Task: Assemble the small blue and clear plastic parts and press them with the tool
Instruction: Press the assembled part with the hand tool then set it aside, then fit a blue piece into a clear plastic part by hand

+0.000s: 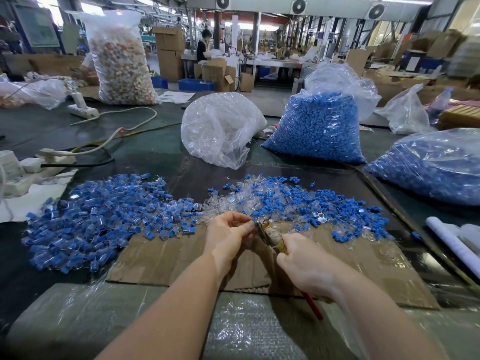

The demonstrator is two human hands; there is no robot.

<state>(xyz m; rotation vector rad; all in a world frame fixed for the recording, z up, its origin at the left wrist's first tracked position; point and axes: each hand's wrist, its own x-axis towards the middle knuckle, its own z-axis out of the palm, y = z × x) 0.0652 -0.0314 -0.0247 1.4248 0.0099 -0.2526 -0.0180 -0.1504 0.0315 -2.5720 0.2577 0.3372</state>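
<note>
Left hand [228, 229] pinches a small blue part [252, 220] at the tool [271, 235], which the right hand [304, 263] grips. Heaps of parts [98, 219] crowd the cardboard [166, 258]; bags [315, 128] stand behind.

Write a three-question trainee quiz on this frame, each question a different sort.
1. True or false: the right hand holds the red-handled pliers-like tool.
2. What does the left hand pinch at the tool's tip? A) a small blue and clear plastic part B) a white cable C) a strip of brown cardboard
3. Fill in: the spread pile of assembled blue and clear parts lies to the person's ____.

Key: 1 true; 2 A; 3 left.
</note>
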